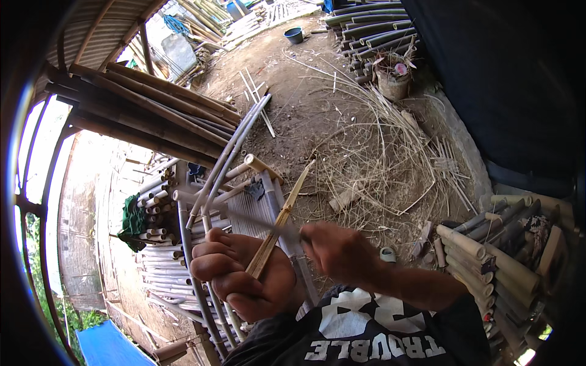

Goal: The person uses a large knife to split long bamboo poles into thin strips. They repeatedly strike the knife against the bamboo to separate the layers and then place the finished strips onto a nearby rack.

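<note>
My left hand (244, 277) is closed around the lower end of a split bamboo strip (300, 186), palm turned up and fingers curled. The strip slants up and away to a pointed tip, with a ragged spot partway along. My right hand (339, 249) is a fist around a handle that its fingers mostly hide. From that fist a grey knife blade (259, 225), smeared by motion, runs left across the strip, just above my left fingers. Whether the blade touches the strip, I cannot tell.
A bamboo frame (264, 168) with long poles stands just beyond my left hand. Shavings (357, 174) litter the dirt floor. Bamboo poles are stacked at the right (488, 262), left (162, 113) and far right (378, 36). A bucket (293, 35) sits at the back.
</note>
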A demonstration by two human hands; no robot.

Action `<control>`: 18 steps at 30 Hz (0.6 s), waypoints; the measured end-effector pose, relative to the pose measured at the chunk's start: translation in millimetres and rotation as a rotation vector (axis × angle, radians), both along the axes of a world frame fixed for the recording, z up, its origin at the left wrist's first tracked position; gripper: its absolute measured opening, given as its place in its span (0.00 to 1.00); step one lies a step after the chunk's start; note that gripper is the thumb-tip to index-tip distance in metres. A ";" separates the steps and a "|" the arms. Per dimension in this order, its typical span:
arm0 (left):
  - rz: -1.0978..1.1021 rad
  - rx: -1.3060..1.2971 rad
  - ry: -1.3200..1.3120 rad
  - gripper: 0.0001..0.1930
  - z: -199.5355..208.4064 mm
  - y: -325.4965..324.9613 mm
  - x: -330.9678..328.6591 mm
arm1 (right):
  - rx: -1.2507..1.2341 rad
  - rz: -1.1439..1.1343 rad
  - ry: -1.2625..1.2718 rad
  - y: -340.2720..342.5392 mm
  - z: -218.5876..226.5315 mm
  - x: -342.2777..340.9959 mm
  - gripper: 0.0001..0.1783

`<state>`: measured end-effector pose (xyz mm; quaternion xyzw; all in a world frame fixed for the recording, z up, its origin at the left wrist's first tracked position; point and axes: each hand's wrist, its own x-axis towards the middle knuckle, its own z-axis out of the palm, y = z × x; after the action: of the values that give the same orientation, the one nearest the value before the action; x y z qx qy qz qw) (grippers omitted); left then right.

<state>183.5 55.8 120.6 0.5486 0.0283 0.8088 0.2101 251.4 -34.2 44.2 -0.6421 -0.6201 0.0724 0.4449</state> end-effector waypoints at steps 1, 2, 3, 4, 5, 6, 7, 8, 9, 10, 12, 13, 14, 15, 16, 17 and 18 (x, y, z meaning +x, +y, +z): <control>-0.070 0.042 0.020 0.17 -1.5 4.7 -3.4 | -0.279 -0.030 0.020 8.3 -6.6 7.3 0.09; -0.141 0.084 0.040 0.17 -1.9 8.0 -5.9 | -0.226 -0.047 0.043 10.3 -8.8 6.3 0.10; -0.128 0.072 0.035 0.18 -0.4 9.0 -6.7 | -0.171 -0.065 0.065 11.5 -10.0 4.6 0.10; -0.115 0.050 0.033 0.19 -0.7 9.5 -7.8 | -0.127 -0.082 0.090 12.0 -10.2 2.7 0.10; -0.101 0.027 0.032 0.20 -1.1 9.9 -9.1 | -0.208 -0.064 0.132 13.3 -6.0 3.6 0.10; -0.133 0.031 0.009 0.19 -1.9 10.4 -10.9 | -0.136 -0.058 0.138 11.1 -1.4 -2.5 0.10; -0.154 0.045 -0.016 0.18 -0.3 11.8 -13.1 | -0.053 -0.041 0.139 9.6 4.9 -11.0 0.10; -0.181 0.043 -0.032 0.17 -1.7 12.2 -16.1 | 0.015 -0.030 0.150 6.4 11.0 -19.0 0.10; -0.177 0.042 -0.040 0.17 -2.7 13.0 -17.3 | 0.072 -0.002 0.099 4.9 21.5 -20.4 0.09; -0.180 0.048 -0.051 0.17 -2.5 13.1 -14.6 | -0.054 -0.009 0.048 10.6 11.5 -16.1 0.09; -0.181 0.049 -0.025 0.18 -3.7 13.4 -16.9 | -0.302 -0.037 -0.064 28.9 -40.1 -5.9 0.09; -0.170 0.046 0.025 0.18 -1.6 14.8 -22.8 | -0.324 -0.086 -0.250 35.5 -91.2 4.9 0.08; -0.161 0.052 0.067 0.19 2.5 18.1 -27.0 | -0.338 -0.142 -0.443 40.6 -130.2 18.7 0.08; -0.179 0.026 0.028 0.19 0.5 21.8 -31.3 | -0.393 -0.215 -0.371 41.5 -137.2 24.4 0.08; -0.198 -0.012 -0.007 0.20 -2.2 25.0 -35.8 | -0.458 -0.286 -0.294 36.8 -144.1 28.1 0.08; -0.213 0.031 0.089 0.23 -6.8 36.2 -40.0 | -0.403 -0.327 -0.384 30.4 -168.7 33.6 0.07; -0.195 0.046 0.138 0.23 -16.4 55.3 -44.8 | -0.336 -0.360 -0.474 26.7 -199.1 39.2 0.07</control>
<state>138.7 111.0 104.2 0.6078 -0.0295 0.7453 0.2726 290.7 -7.5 -154.9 -0.8046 -0.5624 -0.0573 0.1819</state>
